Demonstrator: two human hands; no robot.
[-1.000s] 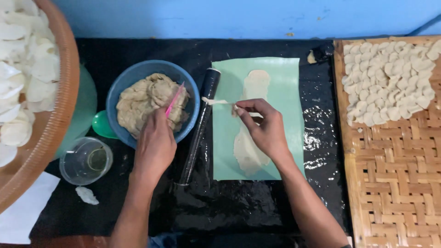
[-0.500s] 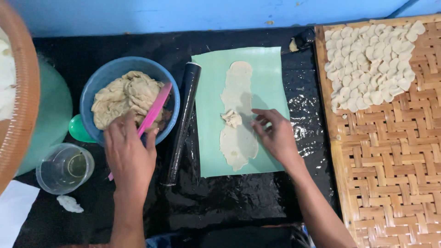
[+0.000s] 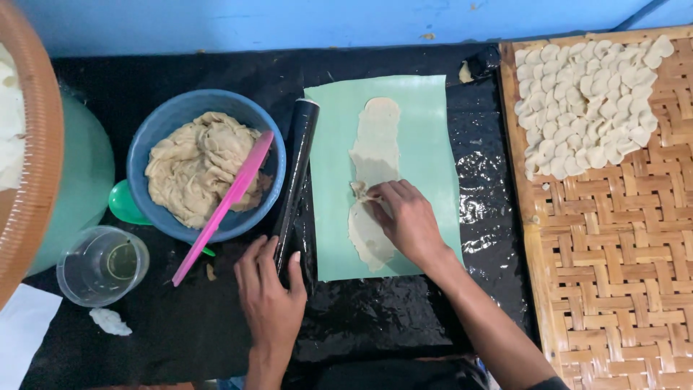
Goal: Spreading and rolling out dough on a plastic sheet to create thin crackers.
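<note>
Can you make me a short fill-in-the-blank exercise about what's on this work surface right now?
1. The pink spatula leans in the ____ bowl of dough.
2. The left hand touches the black ____.
3. The right hand pinches the flattened dough strip on the ____ sheet.
4. The small cut dough pieces lie on the woven ____ tray.

Missing words: blue; rolling pin; green; bamboo
</note>
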